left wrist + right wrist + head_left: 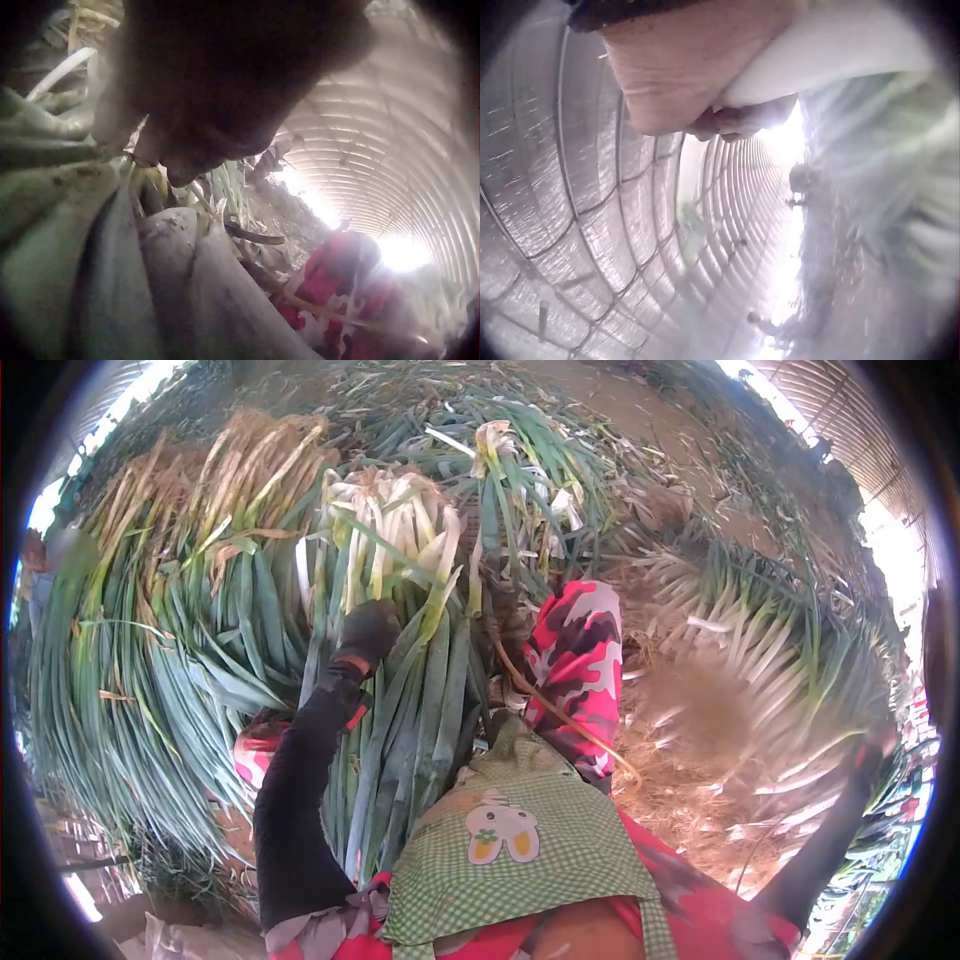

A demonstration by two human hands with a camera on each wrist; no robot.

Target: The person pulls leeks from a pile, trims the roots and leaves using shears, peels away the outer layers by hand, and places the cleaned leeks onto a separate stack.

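Note:
My left hand point(370, 632), in a black glove, grips leeks point(405, 545) just below their pale, rooty ends, on a bundle lying in front of me. In the left wrist view, this hand point(225, 82) is a dark shape, its fingers curled over the broad leaves point(112, 262) that gather under it. At the far right my bare right hand point(880, 738) is blurred, over a spread of white-stemmed leeks point(770, 620). The right wrist view shows that hand point(697, 75) curled round a thick white leek stalk point(817, 56), whose green end is smeared by motion.
A big heap of long leeks point(150, 620) with dry roots fills the left. Another bunch point(525, 480) lies farther off. A camouflage-clad knee point(575, 650) stands between the piles, a thin bent stick point(560, 710) across it. Dry litter point(670, 780) covers the ground.

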